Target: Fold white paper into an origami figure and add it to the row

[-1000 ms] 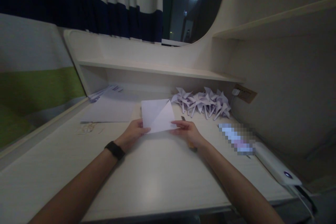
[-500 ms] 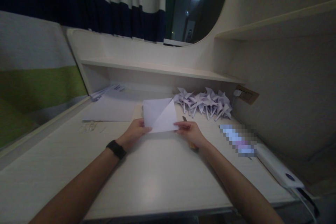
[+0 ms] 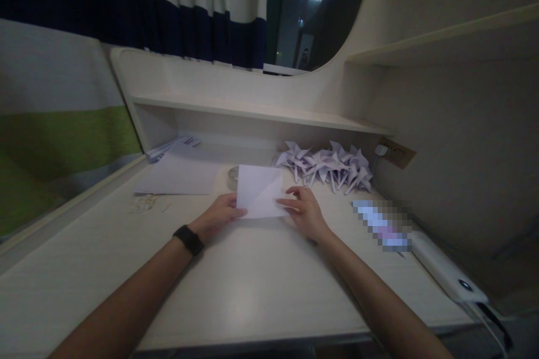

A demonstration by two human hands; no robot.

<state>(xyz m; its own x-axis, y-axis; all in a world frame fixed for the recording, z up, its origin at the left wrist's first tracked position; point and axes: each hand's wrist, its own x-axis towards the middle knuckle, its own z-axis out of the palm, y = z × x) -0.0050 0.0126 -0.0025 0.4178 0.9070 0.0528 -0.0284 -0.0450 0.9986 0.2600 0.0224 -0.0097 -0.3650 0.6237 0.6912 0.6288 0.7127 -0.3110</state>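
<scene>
A white sheet of paper [image 3: 259,190], roughly square, is held up a little above the desk in the middle. My left hand [image 3: 219,214] pinches its lower left edge, thumb on the near face. My right hand [image 3: 306,213] is at the right edge with fingers stretched and apart, one fingertip touching the paper's face. Behind the sheet's left side a clear round thing like a tape roll [image 3: 232,178] is partly hidden. A black band [image 3: 189,240] is on my left wrist.
Several paper pinwheels [image 3: 328,165] lie in a pile at the back right. White sheets [image 3: 179,171] are stacked at the back left, with small rubber-band-like loops [image 3: 146,203] before them. A blurred-out phone-like object [image 3: 381,225] and a white power strip-like box [image 3: 446,266] lie right.
The paper has tilted and shifted slightly right and nearer, uncovering the round clear thing. My right fingers have loosened from its lower right corner and spread. The orange-handled cutter is now hidden behind my right hand.
</scene>
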